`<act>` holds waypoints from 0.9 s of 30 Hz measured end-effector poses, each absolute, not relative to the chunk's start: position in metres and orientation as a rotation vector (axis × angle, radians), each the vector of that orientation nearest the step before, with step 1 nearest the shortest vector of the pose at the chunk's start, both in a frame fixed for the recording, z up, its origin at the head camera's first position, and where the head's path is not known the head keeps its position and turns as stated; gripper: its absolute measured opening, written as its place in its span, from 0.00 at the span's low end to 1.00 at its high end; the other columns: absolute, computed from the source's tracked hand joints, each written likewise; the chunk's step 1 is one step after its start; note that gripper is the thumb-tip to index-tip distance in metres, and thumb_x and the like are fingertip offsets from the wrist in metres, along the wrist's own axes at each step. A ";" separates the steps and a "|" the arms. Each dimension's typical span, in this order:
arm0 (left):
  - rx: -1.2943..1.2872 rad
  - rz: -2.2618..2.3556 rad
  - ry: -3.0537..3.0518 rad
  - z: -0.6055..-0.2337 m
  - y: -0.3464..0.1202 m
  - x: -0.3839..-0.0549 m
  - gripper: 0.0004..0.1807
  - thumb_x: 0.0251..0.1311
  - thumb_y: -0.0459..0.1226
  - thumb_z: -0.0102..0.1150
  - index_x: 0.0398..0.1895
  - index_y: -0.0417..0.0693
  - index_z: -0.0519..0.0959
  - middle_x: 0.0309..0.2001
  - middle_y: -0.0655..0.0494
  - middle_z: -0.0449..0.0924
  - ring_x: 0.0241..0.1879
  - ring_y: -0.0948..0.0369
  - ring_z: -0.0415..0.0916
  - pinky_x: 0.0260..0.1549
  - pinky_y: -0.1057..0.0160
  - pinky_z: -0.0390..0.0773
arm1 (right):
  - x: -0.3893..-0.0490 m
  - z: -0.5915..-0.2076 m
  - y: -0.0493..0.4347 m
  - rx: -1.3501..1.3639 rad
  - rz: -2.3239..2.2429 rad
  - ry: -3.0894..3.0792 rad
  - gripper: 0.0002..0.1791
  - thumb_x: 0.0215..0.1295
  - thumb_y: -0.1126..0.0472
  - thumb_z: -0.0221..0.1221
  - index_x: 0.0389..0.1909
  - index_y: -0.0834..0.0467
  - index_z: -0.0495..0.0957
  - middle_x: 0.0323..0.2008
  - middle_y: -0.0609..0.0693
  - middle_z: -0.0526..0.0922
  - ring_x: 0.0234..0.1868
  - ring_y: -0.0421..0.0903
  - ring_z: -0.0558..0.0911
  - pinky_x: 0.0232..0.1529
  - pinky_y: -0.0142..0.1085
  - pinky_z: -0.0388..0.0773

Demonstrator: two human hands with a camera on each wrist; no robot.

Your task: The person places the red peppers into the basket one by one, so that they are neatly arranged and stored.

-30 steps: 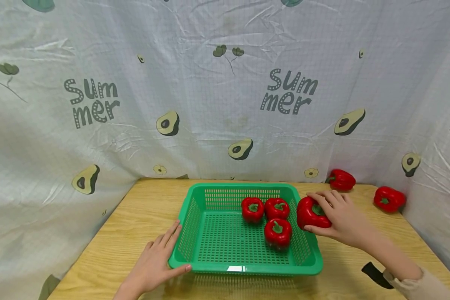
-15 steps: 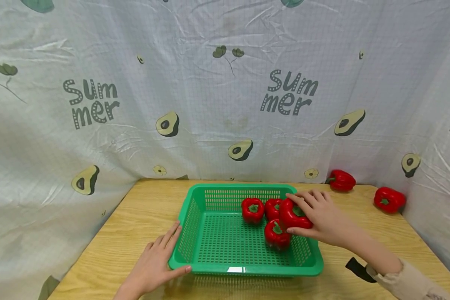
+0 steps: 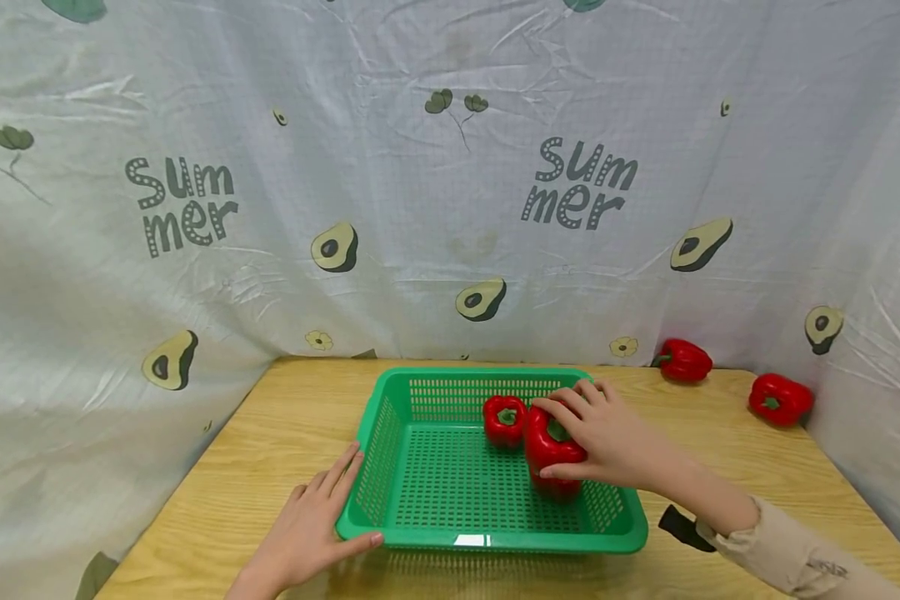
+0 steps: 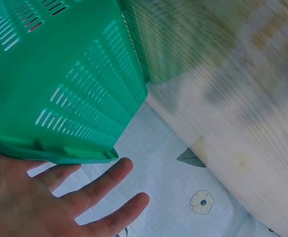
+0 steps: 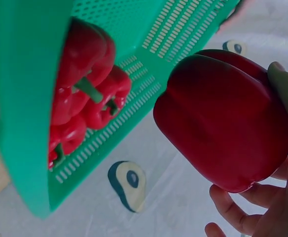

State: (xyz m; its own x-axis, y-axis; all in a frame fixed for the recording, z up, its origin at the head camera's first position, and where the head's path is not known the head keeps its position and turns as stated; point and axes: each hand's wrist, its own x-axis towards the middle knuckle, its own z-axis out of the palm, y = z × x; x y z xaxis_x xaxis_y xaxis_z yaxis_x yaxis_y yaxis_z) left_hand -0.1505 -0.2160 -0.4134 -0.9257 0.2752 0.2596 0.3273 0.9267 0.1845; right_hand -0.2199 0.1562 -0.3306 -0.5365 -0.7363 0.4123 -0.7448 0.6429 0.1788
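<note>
We see the right hand (image 3: 603, 435) curled round a red bell pepper (image 3: 542, 444) above the right part of the green basket (image 3: 412, 537) — three more peppers (image 3: 505, 422) sit inside — while the left hand (image 3: 303, 525), fingers extended, touches the rim. Outward, we note two loose peppers (image 3: 780, 400) on the counter (image 3: 270, 442).

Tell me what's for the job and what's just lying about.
Part of the job:
red pepper in the right hand
green basket the left hand touches
peppers inside
probably two loose peppers on the table

Just there:
printed cloth
black thing by the sleeve
</note>
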 end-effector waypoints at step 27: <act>-0.430 -0.334 -2.861 -0.413 -0.216 -0.151 0.52 0.43 0.66 0.53 0.68 0.47 0.53 0.69 0.54 0.50 0.54 0.46 0.68 0.42 0.40 0.68 | -0.244 -0.349 0.112 1.254 -0.161 -2.438 0.41 0.47 0.28 0.51 0.56 0.51 0.66 0.42 0.47 0.74 0.40 0.45 0.66 0.38 0.42 0.60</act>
